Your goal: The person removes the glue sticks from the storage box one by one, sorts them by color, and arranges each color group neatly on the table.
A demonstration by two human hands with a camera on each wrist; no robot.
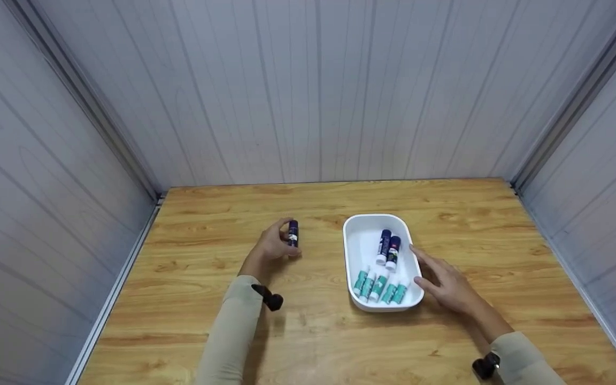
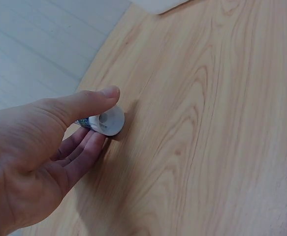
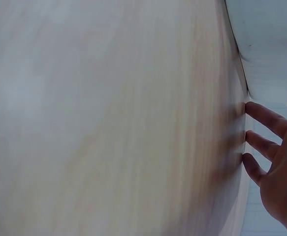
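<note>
My left hand pinches a dark blue glue stick standing on the wooden table, left of the tray. In the left wrist view the thumb and fingers wrap around the stick's white end. A white tray holds two dark blue sticks and several teal sticks. My right hand lies with straight fingers against the tray's right side. In the right wrist view its fingertips touch the table beside the tray's wall.
Grey panel walls close the table in at the back and on both sides. Bare wood lies in front of the tray and to the far right.
</note>
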